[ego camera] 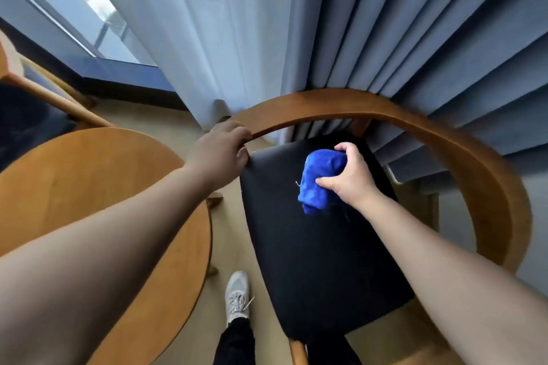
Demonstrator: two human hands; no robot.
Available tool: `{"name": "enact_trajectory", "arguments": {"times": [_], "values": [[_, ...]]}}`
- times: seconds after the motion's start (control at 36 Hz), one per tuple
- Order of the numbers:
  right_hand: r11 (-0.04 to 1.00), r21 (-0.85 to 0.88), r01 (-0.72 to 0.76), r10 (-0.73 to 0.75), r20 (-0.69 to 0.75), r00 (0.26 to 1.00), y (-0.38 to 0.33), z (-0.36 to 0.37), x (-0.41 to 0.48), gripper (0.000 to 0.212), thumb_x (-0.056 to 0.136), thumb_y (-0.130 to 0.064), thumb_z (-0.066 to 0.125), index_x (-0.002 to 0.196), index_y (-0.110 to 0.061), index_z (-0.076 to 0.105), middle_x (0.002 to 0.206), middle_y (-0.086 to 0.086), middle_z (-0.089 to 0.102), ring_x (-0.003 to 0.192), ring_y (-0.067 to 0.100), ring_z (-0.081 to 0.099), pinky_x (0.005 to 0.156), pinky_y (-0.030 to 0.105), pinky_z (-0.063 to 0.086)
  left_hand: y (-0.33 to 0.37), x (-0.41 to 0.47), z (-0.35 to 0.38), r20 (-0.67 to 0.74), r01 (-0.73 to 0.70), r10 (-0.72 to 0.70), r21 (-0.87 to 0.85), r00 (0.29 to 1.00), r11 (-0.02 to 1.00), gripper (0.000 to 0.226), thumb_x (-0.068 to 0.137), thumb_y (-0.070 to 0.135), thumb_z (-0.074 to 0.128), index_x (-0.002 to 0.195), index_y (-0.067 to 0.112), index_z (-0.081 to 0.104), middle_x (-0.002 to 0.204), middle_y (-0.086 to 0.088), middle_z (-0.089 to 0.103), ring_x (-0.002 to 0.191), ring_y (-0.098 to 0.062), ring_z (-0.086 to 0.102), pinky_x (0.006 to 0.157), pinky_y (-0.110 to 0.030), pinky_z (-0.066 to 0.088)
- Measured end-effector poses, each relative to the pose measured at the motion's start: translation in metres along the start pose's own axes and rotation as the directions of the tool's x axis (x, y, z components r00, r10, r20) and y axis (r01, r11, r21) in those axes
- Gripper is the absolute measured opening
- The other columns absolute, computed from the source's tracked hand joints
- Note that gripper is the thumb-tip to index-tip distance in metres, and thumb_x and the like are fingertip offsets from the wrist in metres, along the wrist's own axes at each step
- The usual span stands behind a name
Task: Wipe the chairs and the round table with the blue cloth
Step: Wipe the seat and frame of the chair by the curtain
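A beige floor (pixel 178 115) is seen beneath a window (pixel 89 0) at upper left, which is flanked by a sheer white curtain (pixel 207 24) and, further right, a pleated blue-grey curtain (pixel 430 38). At the far left edge, part of a second chair (pixel 44 98) with a wooden frame and dark seat is noted. Below it, the round table (pixel 89 181) of light wood is found, its top partly covered by the left forearm. The left hand (pixel 221 154) is closed over the left end of the curved wooden armrest (pixel 355 109) of the chair (pixel 504 201), with the fingers wrapped over the rail. A grey laced shoe (pixel 237 298) is observed on the floor between the table and the chair. The black seat (pixel 311 261) is found within the curved rail. The blue cloth (pixel 318 178) is bunched up and is held in a firm grasp by the right hand (pixel 351 176), with the thumb pressed on its near side and the fingers over the top. The cloth is positioned over the rear part of the seat; actual contact with the seat cannot be confirmed.
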State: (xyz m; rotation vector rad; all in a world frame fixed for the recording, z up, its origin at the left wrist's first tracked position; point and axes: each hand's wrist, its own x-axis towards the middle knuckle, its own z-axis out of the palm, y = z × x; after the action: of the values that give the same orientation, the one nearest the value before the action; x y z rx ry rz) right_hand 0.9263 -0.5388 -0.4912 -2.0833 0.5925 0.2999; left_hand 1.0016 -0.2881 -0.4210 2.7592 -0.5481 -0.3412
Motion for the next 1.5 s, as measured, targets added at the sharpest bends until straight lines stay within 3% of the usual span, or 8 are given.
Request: {"name": "enact_trajectory", "arguments": {"times": [0.22,0.33,0.42,0.69,0.81,1.08,1.25,1.5], "values": [[0.945,-0.182,0.272,-0.218,0.271,0.938,0.026,0.05,0.088,0.071,0.063,-0.007,0.075,0.127,-0.02,0.045,0.128,-0.003,0.045,0.115,0.02,0.051,0.097,0.036,0.043,-0.038,0.087,0.041,0.055,-0.059,0.052,0.139,0.997,0.989,0.05,0.095,0.035,0.048,0.142,0.021,0.034,0.153,-0.001,0.027,0.139,-0.022,0.025,0.11,-0.04,0.027],[0.831,-0.43,0.353,-0.194,0.37,0.909,0.047,0.086,0.109,0.083,0.072,-0.023,0.076,0.143,-0.02,0.033,0.151,0.005,0.026,0.144,0.029,0.021,0.118,0.052,0.012,-0.058,0.102,0.059,0.14,-0.153,0.134,0.133,0.981,0.979,0.053,0.097,0.038,0.04,0.145,0.019,0.027,0.153,-0.004,0.029,0.138,-0.024,0.029,0.11,-0.036,0.025],[0.828,-0.501,0.252,-0.138,0.255,0.957,0.06,0.099,0.107,0.101,0.077,-0.028,0.07,0.155,-0.023,0.006,0.159,0.016,-0.01,0.147,0.036,-0.005,0.118,0.055,0.0,-0.063,0.101,0.069,0.078,-0.177,0.169,0.121,0.983,0.977,0.055,0.096,0.039,0.033,0.146,0.017,0.028,0.148,-0.005,0.038,0.129,-0.027,0.041,0.103,-0.037,0.034],[0.676,-0.658,0.33,-0.343,0.115,0.932,0.054,0.137,0.075,0.127,0.061,-0.077,0.066,0.153,-0.024,-0.004,0.156,0.025,-0.014,0.143,0.053,-0.003,0.109,0.069,0.011,-0.065,0.093,0.079,0.002,-0.181,0.183,0.156,0.983,0.971,0.06,0.091,0.036,0.031,0.147,0.015,0.031,0.139,-0.006,0.046,0.11,-0.031,0.053,0.084,-0.036,0.044],[0.622,-0.743,0.246,-0.117,0.223,0.968,0.055,0.141,0.099,0.135,0.056,-0.088,0.059,0.152,-0.029,-0.016,0.153,0.016,-0.032,0.14,0.049,-0.021,0.11,0.072,0.008,-0.066,0.09,0.08,0.001,-0.184,0.187,0.161,0.982,0.97,0.06,0.091,0.037,0.029,0.147,0.015,0.032,0.136,-0.006,0.048,0.108,-0.03,0.054,0.082,-0.035,0.045],[0.693,-0.679,0.244,-0.155,0.19,0.969,0.067,0.147,0.121,0.093,0.077,-0.059,0.062,0.153,-0.032,0.016,0.158,0.016,0.004,0.142,0.045,0.004,0.112,0.062,0.02,-0.064,0.091,0.081,-0.049,-0.172,0.181,0.156,0.982,0.973,0.06,0.09,0.037,0.029,0.144,0.014,0.037,0.131,-0.007,0.053,0.102,-0.03,0.057,0.076,-0.036,0.048],[0.769,-0.576,0.276,-0.295,0.063,0.953,0.065,0.167,0.11,0.092,0.052,-0.037,0.078,0.136,-0.014,0.046,0.133,0.02,0.045,0.117,0.044,0.04,0.095,0.057,0.044,-0.067,0.09,0.084,-0.074,-0.194,0.205,0.128,0.976,0.973,0.058,0.09,0.034,0.032,0.143,0.013,0.04,0.127,-0.007,0.056,0.1,-0.03,0.058,0.071,-0.036,0.05],[0.587,-0.588,0.557,-0.398,0.389,0.83,0.062,0.201,0.083,0.1,0.058,-0.053,0.07,0.145,-0.024,0.031,0.152,0.02,0.024,0.135,0.044,0.02,0.105,0.067,0.03,-0.067,0.091,0.085,-0.097,-0.204,0.217,0.126,0.971,0.971,0.057,0.09,0.033,0.033,0.142,0.012,0.042,0.126,-0.007,0.057,0.097,-0.03,0.058,0.069,-0.037,0.05]]}}
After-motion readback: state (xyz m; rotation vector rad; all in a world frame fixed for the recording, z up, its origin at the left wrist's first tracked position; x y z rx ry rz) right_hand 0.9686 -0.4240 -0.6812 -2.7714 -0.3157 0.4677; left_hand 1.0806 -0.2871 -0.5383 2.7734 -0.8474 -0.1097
